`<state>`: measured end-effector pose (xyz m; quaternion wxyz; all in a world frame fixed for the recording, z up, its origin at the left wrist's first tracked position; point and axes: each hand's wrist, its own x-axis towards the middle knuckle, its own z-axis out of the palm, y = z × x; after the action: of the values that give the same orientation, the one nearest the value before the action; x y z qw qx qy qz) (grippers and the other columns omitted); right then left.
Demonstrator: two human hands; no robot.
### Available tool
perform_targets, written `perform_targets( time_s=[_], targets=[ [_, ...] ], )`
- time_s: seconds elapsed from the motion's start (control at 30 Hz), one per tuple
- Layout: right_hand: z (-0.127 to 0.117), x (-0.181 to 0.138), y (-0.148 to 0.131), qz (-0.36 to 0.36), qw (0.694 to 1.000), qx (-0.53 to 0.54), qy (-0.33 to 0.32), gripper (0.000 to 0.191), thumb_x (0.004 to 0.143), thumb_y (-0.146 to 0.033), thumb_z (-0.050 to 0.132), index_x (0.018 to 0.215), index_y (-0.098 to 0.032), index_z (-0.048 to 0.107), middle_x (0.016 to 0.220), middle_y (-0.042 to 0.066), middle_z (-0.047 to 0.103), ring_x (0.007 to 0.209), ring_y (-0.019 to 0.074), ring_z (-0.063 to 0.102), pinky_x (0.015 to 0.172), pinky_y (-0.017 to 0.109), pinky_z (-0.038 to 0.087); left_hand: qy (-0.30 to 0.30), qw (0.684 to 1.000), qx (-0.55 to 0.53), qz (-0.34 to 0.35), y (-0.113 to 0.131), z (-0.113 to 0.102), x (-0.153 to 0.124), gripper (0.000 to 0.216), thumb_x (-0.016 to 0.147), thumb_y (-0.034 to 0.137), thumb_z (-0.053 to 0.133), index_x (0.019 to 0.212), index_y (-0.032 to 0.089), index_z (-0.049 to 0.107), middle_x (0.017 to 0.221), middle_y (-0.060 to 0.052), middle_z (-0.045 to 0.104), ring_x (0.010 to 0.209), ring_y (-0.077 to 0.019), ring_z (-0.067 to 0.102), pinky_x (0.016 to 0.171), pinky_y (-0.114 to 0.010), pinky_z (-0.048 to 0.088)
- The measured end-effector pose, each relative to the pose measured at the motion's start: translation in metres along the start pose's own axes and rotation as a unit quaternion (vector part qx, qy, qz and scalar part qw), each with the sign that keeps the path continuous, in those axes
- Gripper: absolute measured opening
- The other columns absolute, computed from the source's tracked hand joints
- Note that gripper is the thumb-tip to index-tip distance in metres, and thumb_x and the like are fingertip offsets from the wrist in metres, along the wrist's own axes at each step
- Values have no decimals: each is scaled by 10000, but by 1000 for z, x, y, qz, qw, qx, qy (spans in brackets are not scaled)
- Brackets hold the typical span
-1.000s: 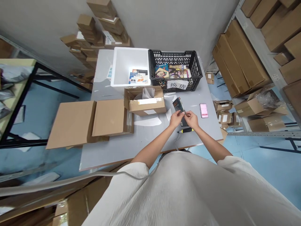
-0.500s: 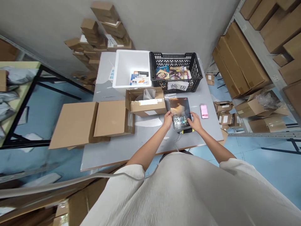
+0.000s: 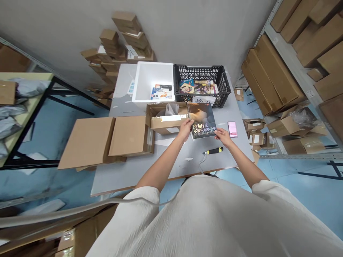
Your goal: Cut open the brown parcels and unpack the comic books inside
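A dark-covered book with Chinese lettering is held up above the table, its cover facing me. My left hand grips its left edge, and my right hand pinches the lower right corner. The book's upper edge overlaps the paper sign on the black crate, which holds several books. Left of the book stands an opened cardboard box with clear plastic inside. A yellow and black utility knife lies on the table below the book.
A white bin with books stands beside the crate. Two closed cartons sit at the table's left. A phone lies on the right. Cartons fill the shelves at right, and a cord hangs over the front edge.
Both hands have lifted the book and moved it away from me, towards the crate. The utility knife, mostly covered before, now shows fully. My view has shifted slightly.
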<state>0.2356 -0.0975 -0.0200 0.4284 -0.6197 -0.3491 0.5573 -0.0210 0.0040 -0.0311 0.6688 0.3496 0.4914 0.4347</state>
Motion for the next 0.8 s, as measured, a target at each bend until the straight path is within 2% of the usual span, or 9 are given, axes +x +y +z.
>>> perform_targets(
  time_s=[0.13, 0.27, 0.37, 0.5, 0.67, 0.8],
  targets=[
    [6, 12, -11, -19, 998, 40, 38, 667, 691, -674, 975, 1106, -259, 658, 773, -55, 711, 675, 157, 697, 659, 291, 558, -55, 997, 46, 11, 6, 0, -14, 519, 795, 540, 977, 1135, 201, 781, 959, -39, 835, 873, -206, 774, 760, -290, 611],
    [11, 28, -24, -35, 997, 25, 58, 653, 693, -689, 971, 1073, -258, 659, 754, -58, 709, 656, 148, 675, 631, 286, 547, -67, 990, 123, 4, 11, -4, -22, 533, 739, 576, 1017, 987, 198, 733, 787, -19, 786, 641, -154, 713, 603, -248, 534],
    [16, 39, -35, -47, 998, 23, 47, 659, 668, -710, 990, 1038, -258, 685, 750, -58, 723, 629, 135, 653, 618, 282, 546, -52, 985, 166, 14, 22, -10, -18, 521, 751, 600, 1002, 895, 213, 683, 620, 16, 687, 528, -132, 618, 529, -240, 462],
    [28, 52, -51, -55, 997, 31, 43, 636, 667, -698, 1011, 1000, -258, 695, 713, -67, 705, 613, 128, 643, 613, 274, 538, -35, 987, 152, 34, 41, -15, -8, 508, 740, 586, 998, 853, 222, 662, 533, 53, 579, 506, -131, 567, 512, -240, 419],
    [49, 66, -73, -60, 998, 16, 28, 558, 726, -636, 1002, 999, -247, 711, 715, -53, 683, 640, 138, 646, 617, 272, 506, 18, 989, 136, 52, 60, -23, -5, 489, 733, 603, 961, 872, 216, 697, 544, 52, 585, 510, -127, 529, 532, -251, 399],
    [76, 78, -91, -66, 998, 4, 7, 522, 736, -607, 1004, 976, -240, 721, 683, -52, 674, 615, 132, 614, 591, 259, 470, 57, 981, 172, 73, 74, -45, -7, 487, 763, 648, 899, 880, 209, 723, 554, 42, 605, 536, -138, 523, 576, -268, 411]
  ],
)
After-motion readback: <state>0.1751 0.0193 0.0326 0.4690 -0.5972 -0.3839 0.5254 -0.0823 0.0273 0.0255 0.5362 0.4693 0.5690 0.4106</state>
